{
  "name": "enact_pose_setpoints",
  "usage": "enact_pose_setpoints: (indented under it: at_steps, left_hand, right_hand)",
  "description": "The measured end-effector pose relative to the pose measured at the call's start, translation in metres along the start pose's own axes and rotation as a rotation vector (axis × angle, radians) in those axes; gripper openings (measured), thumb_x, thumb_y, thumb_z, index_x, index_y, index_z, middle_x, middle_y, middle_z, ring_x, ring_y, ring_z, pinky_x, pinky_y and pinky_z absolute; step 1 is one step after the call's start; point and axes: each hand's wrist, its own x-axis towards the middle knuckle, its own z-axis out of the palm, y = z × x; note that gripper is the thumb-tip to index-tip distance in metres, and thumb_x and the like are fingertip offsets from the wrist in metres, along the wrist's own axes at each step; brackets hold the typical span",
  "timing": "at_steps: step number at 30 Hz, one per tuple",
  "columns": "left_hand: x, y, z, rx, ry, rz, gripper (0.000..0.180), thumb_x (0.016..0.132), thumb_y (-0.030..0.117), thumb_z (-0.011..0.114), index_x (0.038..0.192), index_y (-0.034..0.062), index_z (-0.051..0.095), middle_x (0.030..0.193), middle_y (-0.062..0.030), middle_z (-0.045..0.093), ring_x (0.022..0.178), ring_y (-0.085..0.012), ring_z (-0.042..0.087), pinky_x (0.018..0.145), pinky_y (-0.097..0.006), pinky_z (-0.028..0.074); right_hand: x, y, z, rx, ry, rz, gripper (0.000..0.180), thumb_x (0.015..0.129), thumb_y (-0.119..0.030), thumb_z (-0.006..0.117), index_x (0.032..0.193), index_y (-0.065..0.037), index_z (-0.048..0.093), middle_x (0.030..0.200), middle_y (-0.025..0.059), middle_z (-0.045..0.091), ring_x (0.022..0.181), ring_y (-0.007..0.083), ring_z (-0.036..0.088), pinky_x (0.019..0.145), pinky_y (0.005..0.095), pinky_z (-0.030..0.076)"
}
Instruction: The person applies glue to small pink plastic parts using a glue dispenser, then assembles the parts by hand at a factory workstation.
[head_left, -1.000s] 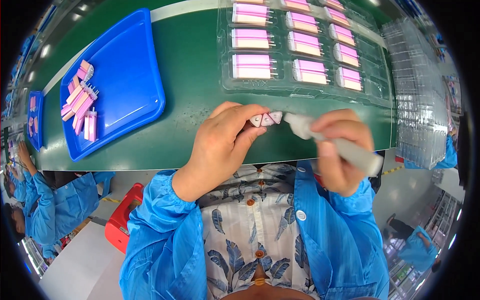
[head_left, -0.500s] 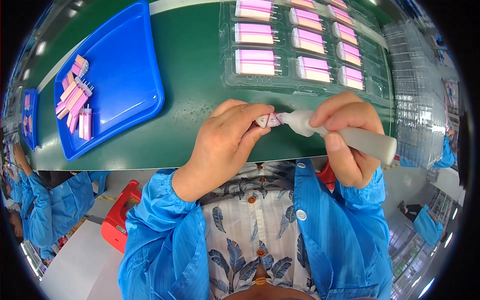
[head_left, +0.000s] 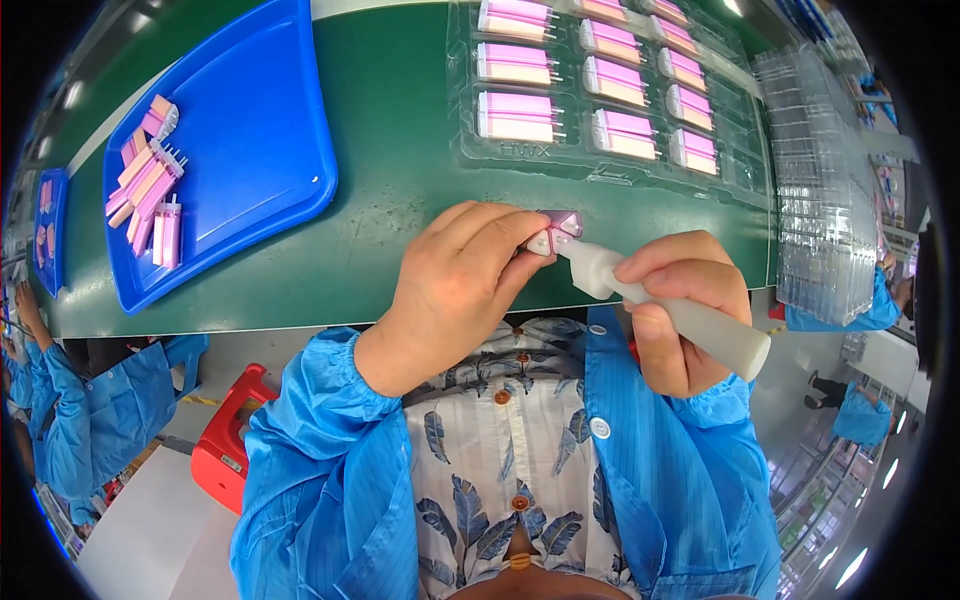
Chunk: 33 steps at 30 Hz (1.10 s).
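My left hand (head_left: 450, 275) is closed round a small pink-and-white piece (head_left: 566, 224), held end-on above the green table's near edge. Triangular faces show on its exposed end; the rest is hidden by my fingers. My right hand (head_left: 685, 310) grips a whitish bottle with a narrow tip (head_left: 725, 335), its tip pointing left and meeting or nearly meeting the piece. Beyond my hands, pink-and-peach blocks (head_left: 520, 116) with thin prongs lie in rows in a clear moulded tray (head_left: 485, 157).
At the left, a blue tray (head_left: 250, 130) holds a loose pile of similar blocks (head_left: 150, 190). Stacked clear trays (head_left: 820, 190) rise at the right. A red stool (head_left: 220, 440) stands below the table edge, and a co-worker in blue (head_left: 115, 400) is at far left.
The piece has turned in my left hand, so a pink, triangular part shows beyond my fingers. My right hand and the bottle have shifted slightly down and left. The view has tilted a little.
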Motion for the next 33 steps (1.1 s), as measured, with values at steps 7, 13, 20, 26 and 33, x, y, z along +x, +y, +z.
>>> enact_pose_setpoints:
  at_steps: [7,13,20,26,33]
  left_hand:
    - [-0.002,0.003,-0.002,-0.019,-0.016,-0.034,0.033,0.071,0.0,0.081,0.101,0.0039,0.069,0.093,-0.0109,0.069,0.076,-0.024,0.067,0.061,-0.032,0.054]
    - [-0.009,0.002,-0.004,-0.101,-0.04,-0.109,0.03,0.075,0.0,0.08,0.102,0.004,0.068,0.093,-0.0105,0.067,0.072,-0.0207,0.069,0.06,-0.029,0.055]
    - [-0.008,0.002,-0.005,-0.06,-0.03,-0.034,0.034,0.068,-0.004,0.078,0.097,0.0035,0.064,0.088,-0.0098,0.065,0.072,-0.0225,0.067,0.06,-0.032,0.054]
    - [-0.009,0.001,-0.003,-0.091,-0.025,-0.028,0.032,0.069,0.002,0.079,0.094,0.005,0.059,0.087,-0.0092,0.061,0.077,-0.0294,0.062,0.066,-0.038,0.052]
    - [-0.004,0.003,-0.005,-0.202,-0.051,-0.158,0.026,0.078,-0.003,0.074,0.099,0.0038,0.061,0.099,-0.0101,0.068,0.087,-0.0225,0.068,0.076,-0.033,0.055]
  right_hand:
    - [0.004,0.001,0.008,-0.05,-0.02,0.005,0.024,0.081,-0.002,0.073,0.099,0.002,0.057,0.091,0.0185,0.066,0.071,0.0241,0.065,0.059,0.0322,0.051]
    - [-0.01,-0.012,0.002,0.043,0.06,0.004,0.031,0.082,-0.007,0.077,0.104,0.002,0.056,0.092,0.0191,0.066,0.073,0.0245,0.066,0.061,0.0311,0.052]
    - [-0.012,-0.016,0.018,-0.043,0.04,0.01,0.038,0.08,-0.011,0.082,0.104,0.001,0.056,0.093,0.0187,0.067,0.075,0.0251,0.067,0.06,0.0319,0.053]
    - [-0.004,-0.014,0.023,-0.121,0.004,-0.022,0.034,0.079,-0.009,0.081,0.102,0.001,0.057,0.092,0.0178,0.067,0.075,0.0262,0.067,0.061,0.0318,0.053]
    - [-0.014,-0.003,0.011,0.136,0.144,0.018,0.021,0.092,-0.008,0.066,0.106,0.002,0.054,0.095,0.0205,0.064,0.065,0.019,0.061,0.06,0.0305,0.053]
